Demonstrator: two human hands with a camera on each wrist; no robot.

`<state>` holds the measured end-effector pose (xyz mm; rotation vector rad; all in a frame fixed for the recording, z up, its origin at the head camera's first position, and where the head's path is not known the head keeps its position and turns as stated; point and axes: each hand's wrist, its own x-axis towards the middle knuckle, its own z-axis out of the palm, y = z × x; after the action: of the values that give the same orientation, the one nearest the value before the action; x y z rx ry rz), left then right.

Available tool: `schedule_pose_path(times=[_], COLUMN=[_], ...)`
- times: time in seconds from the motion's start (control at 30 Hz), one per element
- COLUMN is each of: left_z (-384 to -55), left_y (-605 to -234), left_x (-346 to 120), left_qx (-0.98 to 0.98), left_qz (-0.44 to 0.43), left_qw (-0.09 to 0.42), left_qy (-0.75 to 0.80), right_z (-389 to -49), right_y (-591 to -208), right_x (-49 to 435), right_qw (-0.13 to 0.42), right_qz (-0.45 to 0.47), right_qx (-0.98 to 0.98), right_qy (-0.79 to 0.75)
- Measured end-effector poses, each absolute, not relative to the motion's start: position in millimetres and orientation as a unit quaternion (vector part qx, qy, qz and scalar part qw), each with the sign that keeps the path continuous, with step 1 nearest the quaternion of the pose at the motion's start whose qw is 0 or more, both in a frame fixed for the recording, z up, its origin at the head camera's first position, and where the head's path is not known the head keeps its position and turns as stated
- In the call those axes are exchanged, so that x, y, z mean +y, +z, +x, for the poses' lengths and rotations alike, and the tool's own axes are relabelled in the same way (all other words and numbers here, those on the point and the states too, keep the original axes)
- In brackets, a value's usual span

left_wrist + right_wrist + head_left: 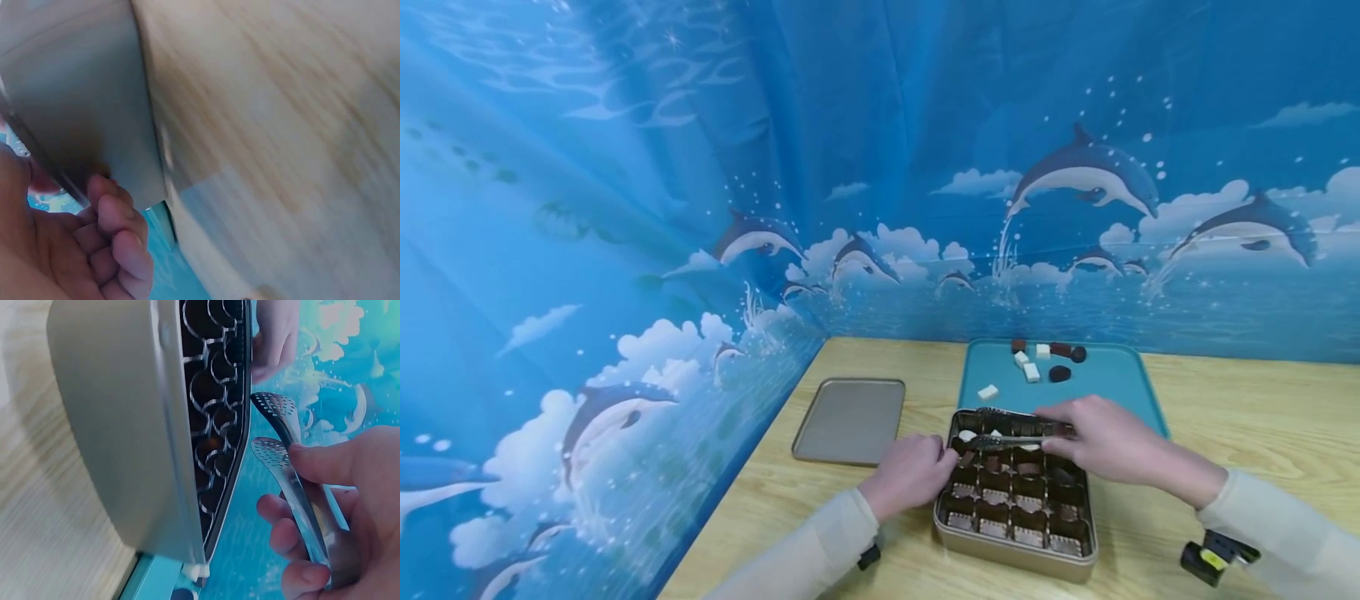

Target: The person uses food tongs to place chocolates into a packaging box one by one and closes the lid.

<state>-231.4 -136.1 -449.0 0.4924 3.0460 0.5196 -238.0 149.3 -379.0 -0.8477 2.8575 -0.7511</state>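
Observation:
A metal tin (pixel 1015 557) with a dark compartmented insert stands on the table. My left hand (pixel 913 473) grips the tin's left rim, its fingers curled against the outer wall (pixel 94 106) in the left wrist view. My right hand (pixel 1105 442) holds metal tongs (pixel 1000 442) over the tin's far rows. In the right wrist view, the perforated tips of the tongs (pixel 306 519) stand apart with nothing between them. White pieces (pixel 967 435) sit in the far row, partly hidden by the tongs. Brown chocolate pieces (pixel 1028 469) lie in the row before it; nearer compartments show bare liners.
Behind the tin lies a teal tray (pixel 1112 379) with white pieces (pixel 1032 372) and dark chocolate pieces (pixel 1060 373) on it. A flat metal lid (pixel 853 421) rests on the table (pixel 1247 417) at the left. A dolphin-printed curtain (pixel 917 167) hangs along the table's back and left edges.

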Motion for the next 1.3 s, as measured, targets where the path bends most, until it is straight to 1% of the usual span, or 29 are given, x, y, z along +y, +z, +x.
schedule_pose_path(times=[0.13, 0.4, 0.57, 0.73, 1.0, 1.3], left_z=[-228.0, -224.3, -223.4, -223.3, -222.2, -222.2], left_y=[-448.2, -451.6, -454.2, -456.4, -459.1, -459.2], left_x=[-139.9, -139.6, -138.3, -136.5, -134.2, -135.0], left_qx=[0.973, 0.975, 0.975, 0.974, 0.973, 0.971], left_qz=[0.157, 0.187, 0.195, 0.205, 0.206, 0.212], left_qw=[0.01, -0.012, -0.03, -0.042, -0.048, -0.078], left_qy=[0.168, 0.116, 0.107, 0.09, 0.092, 0.075], right_z=[-242.6, -257.4, -268.7, -282.0, -307.1, -322.9], right_y=[-378.2, -384.0, -389.2, -398.2, -416.0, -418.6], right_x=[161.2, 184.2, 193.7, 198.9, 197.6, 182.9], right_qw=[0.01, -0.035, -0.046, -0.043, -0.022, -0.014], right_qz=[-0.278, -0.259, -0.233, -0.203, -0.172, -0.163], right_qx=[0.931, 0.941, 0.95, 0.958, 0.965, 0.969], right_qy=[-0.238, -0.214, -0.205, -0.198, -0.199, -0.184])
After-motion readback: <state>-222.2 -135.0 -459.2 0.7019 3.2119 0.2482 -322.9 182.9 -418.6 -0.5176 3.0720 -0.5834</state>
